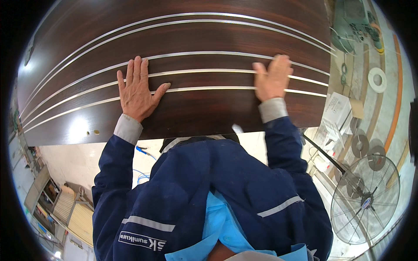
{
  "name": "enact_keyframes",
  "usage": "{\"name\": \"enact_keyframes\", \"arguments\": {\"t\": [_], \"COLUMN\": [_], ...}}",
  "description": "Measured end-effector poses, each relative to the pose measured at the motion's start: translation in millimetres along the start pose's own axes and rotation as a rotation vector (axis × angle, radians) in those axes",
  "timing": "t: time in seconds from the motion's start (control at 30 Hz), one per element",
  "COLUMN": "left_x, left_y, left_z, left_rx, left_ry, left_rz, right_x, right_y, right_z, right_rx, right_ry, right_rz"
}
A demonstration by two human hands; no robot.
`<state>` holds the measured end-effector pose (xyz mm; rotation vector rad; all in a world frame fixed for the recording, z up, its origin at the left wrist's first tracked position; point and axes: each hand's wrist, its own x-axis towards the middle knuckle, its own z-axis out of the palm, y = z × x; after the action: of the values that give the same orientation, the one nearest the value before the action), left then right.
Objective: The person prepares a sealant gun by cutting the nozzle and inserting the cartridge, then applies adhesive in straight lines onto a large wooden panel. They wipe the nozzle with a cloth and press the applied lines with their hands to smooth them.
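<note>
A wide, glossy dark brown wood-grain panel [196,114] lies in front of me. Several thin, light metallic strips [209,88] run across it from left to right, looking curved in this lens. My left hand [138,95] rests palm down over the nearer strips, its fingers stretched out and its thumb spread to the right. On the right side of the panel, my right hand [271,80] lies across the same strips, fingers extended and slightly smeared by motion. Neither hand holds anything visible. What lies beneath the palms is hidden.
At the lower right stands a large wire-caged fan [366,201]. Right of the panel are a white carton [337,111] and a pale ring-shaped disc [377,80]. A blue air hose [142,150] lies below the near edge. Wooden slatted pieces [80,217] sit at the lower left.
</note>
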<state>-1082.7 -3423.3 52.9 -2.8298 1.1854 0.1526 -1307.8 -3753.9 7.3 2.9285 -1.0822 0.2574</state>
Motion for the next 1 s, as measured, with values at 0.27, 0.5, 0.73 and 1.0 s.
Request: {"name": "enact_keyframes", "arguments": {"t": [0.27, 0.5, 0.73, 1.0], "left_x": [-2.6, -4.9, -35.9, -49.4], "left_y": [-20.3, -95.7, -241.9, -289.6], "left_z": [5.1, 30.1, 31.9, 45.0], "left_rx": [-0.274, -0.25, -0.046, -0.143], "left_ry": [0.123, 0.062, 0.033, 0.127], "left_rz": [0.158, 0.126, -0.073, -0.036], "right_x": [-13.7, -11.1, -16.6, -15.1], "right_y": [-98.6, -86.2, -74.3, -70.0], "right_z": [-14.4, -5.1, 7.8, 14.7], "right_rx": [0.074, 0.031, -0.013, -0.006], "right_ry": [-0.07, -0.083, -0.02, -0.006], "right_rz": [-0.105, -0.062, -0.143, -0.135]}}
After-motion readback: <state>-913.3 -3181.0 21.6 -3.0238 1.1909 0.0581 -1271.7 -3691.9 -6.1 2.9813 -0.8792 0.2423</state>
